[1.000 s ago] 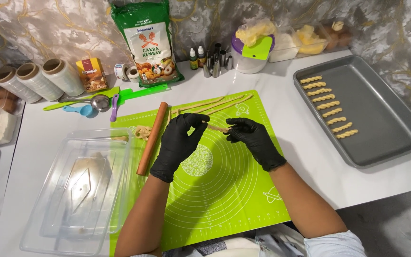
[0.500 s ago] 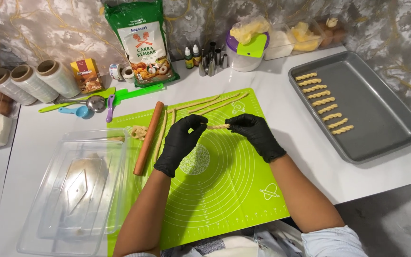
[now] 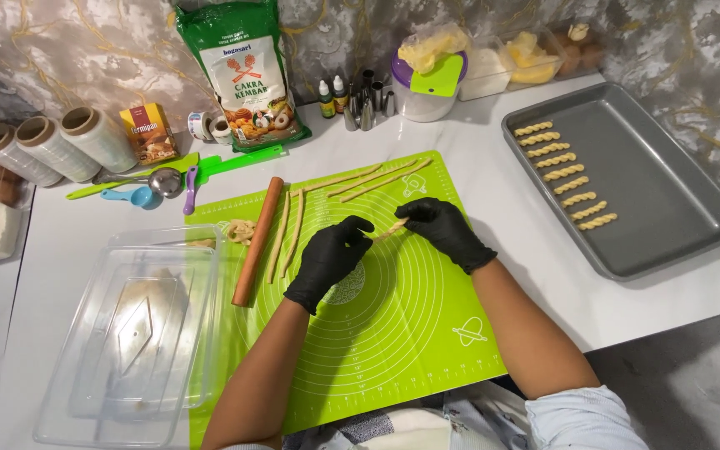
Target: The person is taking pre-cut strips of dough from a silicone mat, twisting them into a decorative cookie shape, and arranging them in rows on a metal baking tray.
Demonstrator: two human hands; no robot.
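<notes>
Both my hands wear black gloves and hover over a green silicone baking mat [image 3: 393, 333]. Between them they hold a short twisted dough strip [image 3: 392, 230]: my left hand [image 3: 328, 260] pinches its left end and my right hand [image 3: 445, 232] its right end. Long thin dough strips [image 3: 287, 233] lie on the mat left of my hands, and more strips [image 3: 377, 177] lie along the mat's far edge. A wooden rolling pin [image 3: 257, 240] rests at the mat's left side. On the right, a grey baking tray [image 3: 660, 192] holds a column of several twisted dough sticks [image 3: 566, 173].
A clear plastic tub [image 3: 127, 333] stands at the left. Along the back are a flour bag [image 3: 245, 75], plastic wrap rolls [image 3: 52, 146], a small box, a green spatula [image 3: 243, 158], measuring spoons, small bottles, piping tips and containers of dough [image 3: 431, 75]. The white counter ends just right of the tray.
The view has shifted slightly. My hands have stayed over the mat's middle, still working the same dough strip between them; the twist looks tighter.
</notes>
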